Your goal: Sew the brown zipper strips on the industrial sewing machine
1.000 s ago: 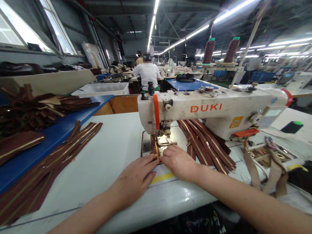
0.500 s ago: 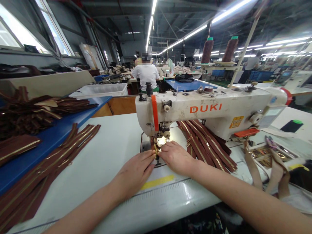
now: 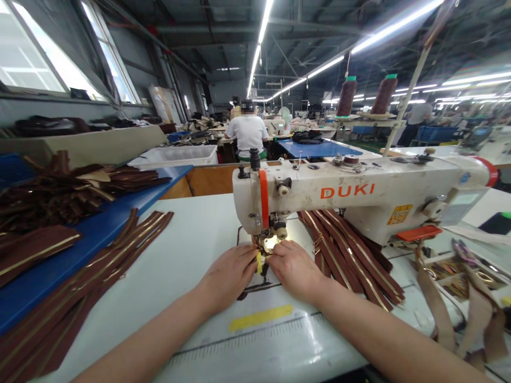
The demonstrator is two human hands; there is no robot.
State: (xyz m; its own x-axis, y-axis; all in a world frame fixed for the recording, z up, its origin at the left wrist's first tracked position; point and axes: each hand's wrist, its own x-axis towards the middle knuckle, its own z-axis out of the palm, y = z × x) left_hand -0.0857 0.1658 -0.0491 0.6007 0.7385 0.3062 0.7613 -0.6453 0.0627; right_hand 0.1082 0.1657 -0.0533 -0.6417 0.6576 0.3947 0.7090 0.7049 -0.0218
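Note:
Both hands are at the presser foot of a white sewing machine [image 3: 347, 190] marked DUKI. My left hand [image 3: 228, 274] lies left of the needle area, fingers closed together and tips pressed down by the foot. From the right, my right hand [image 3: 297, 270] pinches at the same spot, thumb and fingertips close to the metal foot [image 3: 272, 244]. The small piece between the fingertips is mostly hidden, so its kind cannot be made out. A yellow strip [image 3: 259, 263] shows in the gap between the hands. Brown zippers [image 3: 351, 250] with gold teeth lie under the machine arm.
More brown zippers [image 3: 91, 276] lie along the table's left side, with a heap [image 3: 51, 186] on a blue board. At right are a parts tray [image 3: 459, 274] and hanging tan straps [image 3: 439, 303]. Thread cones [image 3: 346, 98] stand behind. A person in white [image 3: 246, 133] sits ahead.
The camera view has shifted, so the machine appears lower and further right. My fingertips are a little further apart. The brown and gold bit seen between them earlier is now mostly hidden.

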